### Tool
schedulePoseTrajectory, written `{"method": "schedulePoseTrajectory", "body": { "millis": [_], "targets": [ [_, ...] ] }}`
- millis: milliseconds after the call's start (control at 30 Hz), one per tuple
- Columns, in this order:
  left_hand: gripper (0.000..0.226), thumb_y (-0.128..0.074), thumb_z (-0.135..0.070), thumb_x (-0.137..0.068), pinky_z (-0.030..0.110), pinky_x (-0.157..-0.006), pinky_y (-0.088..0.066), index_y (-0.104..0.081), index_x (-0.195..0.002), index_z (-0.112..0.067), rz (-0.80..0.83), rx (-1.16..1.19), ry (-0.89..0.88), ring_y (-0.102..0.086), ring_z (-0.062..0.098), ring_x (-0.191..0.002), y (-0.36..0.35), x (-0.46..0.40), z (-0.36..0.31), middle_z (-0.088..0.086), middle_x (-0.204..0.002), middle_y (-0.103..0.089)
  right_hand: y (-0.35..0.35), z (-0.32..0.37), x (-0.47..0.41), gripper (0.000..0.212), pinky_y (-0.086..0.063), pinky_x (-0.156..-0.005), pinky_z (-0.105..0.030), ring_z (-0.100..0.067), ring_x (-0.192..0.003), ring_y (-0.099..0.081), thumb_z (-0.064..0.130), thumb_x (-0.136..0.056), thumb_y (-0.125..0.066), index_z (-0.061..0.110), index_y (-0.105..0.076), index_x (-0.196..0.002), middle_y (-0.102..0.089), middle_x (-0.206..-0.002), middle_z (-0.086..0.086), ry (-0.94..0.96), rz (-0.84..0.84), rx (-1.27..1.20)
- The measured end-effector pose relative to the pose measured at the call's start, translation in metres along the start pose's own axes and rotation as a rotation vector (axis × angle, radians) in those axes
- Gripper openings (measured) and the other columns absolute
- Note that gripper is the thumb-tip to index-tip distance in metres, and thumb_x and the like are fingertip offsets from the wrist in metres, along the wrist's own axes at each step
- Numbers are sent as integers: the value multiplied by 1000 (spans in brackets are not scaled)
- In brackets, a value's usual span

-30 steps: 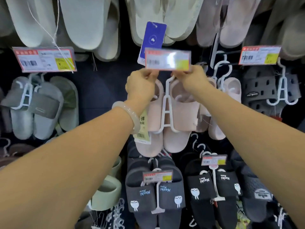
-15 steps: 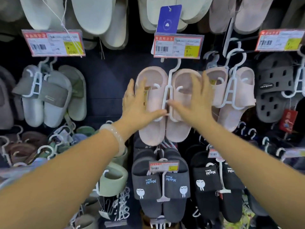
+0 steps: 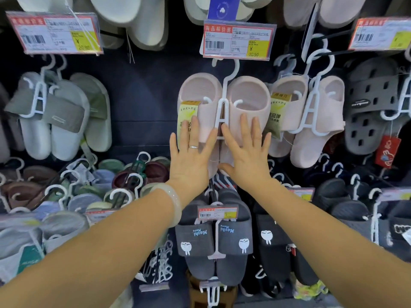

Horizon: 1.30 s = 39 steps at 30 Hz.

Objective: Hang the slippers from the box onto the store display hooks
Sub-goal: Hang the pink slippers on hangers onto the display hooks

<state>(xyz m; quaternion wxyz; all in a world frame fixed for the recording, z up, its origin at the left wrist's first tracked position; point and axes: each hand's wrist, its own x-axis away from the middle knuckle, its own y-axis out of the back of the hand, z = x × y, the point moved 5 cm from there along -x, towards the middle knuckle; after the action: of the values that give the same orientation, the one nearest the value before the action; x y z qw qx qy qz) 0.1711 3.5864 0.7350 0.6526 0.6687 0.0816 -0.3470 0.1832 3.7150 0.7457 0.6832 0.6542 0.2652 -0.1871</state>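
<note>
A pair of pale pink slippers hangs on a white plastic hanger from a display hook under a price tag. My left hand lies flat with fingers spread over the lower part of the left slipper, a ring on one finger and a pale bangle on the wrist. My right hand lies flat on the right slipper's lower part. Neither hand grips anything. The box is out of view.
A second pink pair hangs just to the right, grey perforated slippers beyond it. Grey-green pairs hang at the left. Dark "Mashi Maro" slippers hang below my hands. Loose slippers with hangers pile at lower left.
My hands let go near the hook under the price tag and slid down the pink pair, ending flat on its lower half. The view tilted downward.
</note>
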Motion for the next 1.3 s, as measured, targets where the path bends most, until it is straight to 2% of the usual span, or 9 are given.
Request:
{"method": "schedulePoseTrajectory", "body": {
  "millis": [100,167,267,467,667,800,967,1100,1300],
  "targets": [
    [89,-61,-30,-80,55,-113,-9,-3,-148,-27,136,28,22,8,41,-142,-3,-20,-1,19,-154,20,-7,-6,-25,91,-3,-110,-64,-35,-143,14,49,-78,-64,29,-10,-148,12,-157,-7,-41,148,-51],
    [83,-60,-31,-83,54,-114,-14,-9,-147,-26,300,118,46,5,38,-143,-4,-37,0,15,-155,17,-10,-12,-42,88,-2,-112,-60,-33,-143,15,51,-79,-62,26,-12,-148,14,-157,-5,-96,302,-88],
    [86,-58,-30,-85,54,-115,-7,0,-148,-26,474,160,115,10,34,-144,-10,-39,4,12,-156,17,-11,-16,-44,92,-1,-113,-56,-32,-143,15,52,-79,-63,24,-9,-148,13,-157,-5,-150,402,-101],
    [95,-59,-36,-84,49,-115,2,11,-147,-25,411,213,111,16,31,-143,-26,26,-4,12,-155,20,-22,2,20,92,-3,-115,-51,-30,-144,15,50,-82,-61,21,-5,-149,15,-157,-7,-130,441,-156],
    [93,-57,-37,-87,44,-116,3,18,-141,-31,280,353,74,13,27,-144,-34,126,-4,6,-156,17,-26,48,118,77,-5,-119,-42,-29,-145,7,36,-86,-61,17,-19,-147,5,-157,-8,-43,280,-310],
    [89,-51,-28,-89,43,-118,2,27,-130,-34,354,370,0,15,27,-144,-42,172,-5,-2,-146,28,-43,86,169,74,-1,-119,-41,-22,-142,19,30,-91,-54,24,-7,-148,21,-149,1,-36,369,-323],
    [86,-55,-23,-86,42,-118,2,4,-147,-25,439,395,15,11,28,-145,-56,230,5,11,-157,11,-67,119,223,71,-7,-119,-42,-26,-146,7,23,-90,-54,21,-14,-148,6,-158,-5,-133,456,-381],
    [84,-56,-26,-86,42,-115,6,1,-148,-23,572,396,-2,12,27,-145,-90,293,8,12,-157,10,-97,142,284,67,-12,-118,-45,-31,-145,-2,21,-89,-55,15,-21,-147,-4,-157,-12,-187,541,-416],
    [92,-65,-36,-82,44,-116,-3,-4,-149,-22,779,358,14,4,29,-145,-162,392,6,13,-157,5,-178,151,395,72,-9,-118,-41,-28,-145,2,30,-92,-52,19,-9,-149,5,-158,-8,-309,836,-316]
  ]
}}
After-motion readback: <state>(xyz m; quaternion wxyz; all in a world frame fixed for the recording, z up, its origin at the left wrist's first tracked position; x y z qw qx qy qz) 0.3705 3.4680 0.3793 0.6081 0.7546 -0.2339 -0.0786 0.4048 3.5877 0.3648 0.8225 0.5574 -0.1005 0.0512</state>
